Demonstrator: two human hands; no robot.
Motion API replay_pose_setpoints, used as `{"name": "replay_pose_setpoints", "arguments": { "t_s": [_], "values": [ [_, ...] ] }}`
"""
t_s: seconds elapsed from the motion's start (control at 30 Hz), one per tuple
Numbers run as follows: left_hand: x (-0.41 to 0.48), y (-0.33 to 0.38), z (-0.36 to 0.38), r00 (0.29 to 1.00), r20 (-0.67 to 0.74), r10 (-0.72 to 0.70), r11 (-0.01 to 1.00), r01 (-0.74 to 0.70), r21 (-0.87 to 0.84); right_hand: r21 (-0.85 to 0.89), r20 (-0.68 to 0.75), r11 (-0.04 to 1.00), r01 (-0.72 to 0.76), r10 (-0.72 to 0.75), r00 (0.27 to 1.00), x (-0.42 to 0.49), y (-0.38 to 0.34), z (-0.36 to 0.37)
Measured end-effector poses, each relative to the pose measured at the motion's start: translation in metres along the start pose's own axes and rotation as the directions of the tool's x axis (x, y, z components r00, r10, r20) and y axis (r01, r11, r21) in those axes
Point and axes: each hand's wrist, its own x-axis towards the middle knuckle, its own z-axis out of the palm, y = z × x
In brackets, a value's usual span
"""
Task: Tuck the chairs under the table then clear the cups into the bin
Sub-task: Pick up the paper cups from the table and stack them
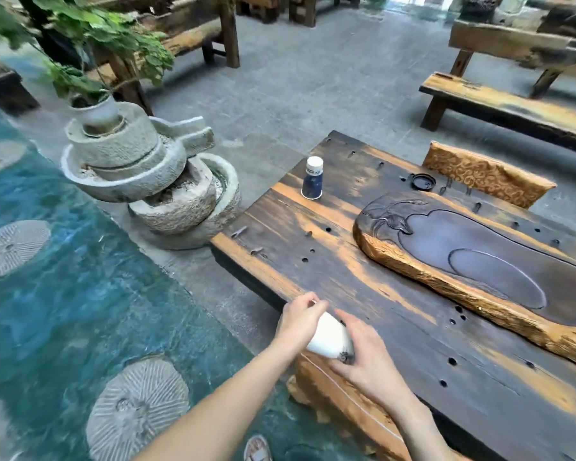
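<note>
A white paper cup (330, 339) lies tilted on its side between both hands at the near left edge of the dark wooden table (379, 327). My left hand (300, 322) grips its rim end. My right hand (369, 357) holds its base end. A second cup (312, 178), blue with a white base, stands upside down near the table's far left edge. A chair with a gold patterned cushion back (482, 174) sits against the table's far side. No bin is in view.
A carved wooden tea tray (479, 261) fills the table's right half, with a black lid (423, 182) beyond it. Stacked stone millstones with a potted plant (140, 168) stand left of the table. Blue-green water with stepping stones (137, 407) lies at left. Wooden benches (512, 104) stand behind.
</note>
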Motion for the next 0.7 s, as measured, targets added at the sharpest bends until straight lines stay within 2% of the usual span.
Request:
{"name": "replay_pose_setpoints", "arguments": {
  "t_s": [0.03,0.1,0.27,0.4,0.7],
  "values": [
    [0.003,0.001,-0.009,1.000,-0.005,-0.016,1.000,0.016,-0.008,-0.079,-0.002,0.997,0.007,-0.007,1.000,0.008,-0.016,0.007],
    [0.013,0.003,-0.025,0.999,-0.040,-0.032,0.999,0.031,-0.034,-0.089,-0.049,0.996,-0.028,0.024,0.999,0.022,-0.038,0.016],
    [0.039,0.001,-0.065,0.997,-0.082,-0.012,0.985,-0.003,-0.171,0.109,-0.137,0.988,-0.105,0.120,0.983,0.049,-0.047,0.026],
    [0.066,0.000,-0.096,0.998,-0.035,-0.058,0.938,0.042,-0.345,0.238,-0.210,0.962,-0.131,0.183,0.960,0.073,-0.040,0.033],
    [0.172,-0.008,-0.150,0.996,-0.018,-0.089,0.948,0.079,-0.307,0.431,-0.252,0.857,-0.282,0.415,0.874,0.179,-0.017,0.052]
  ]
}}
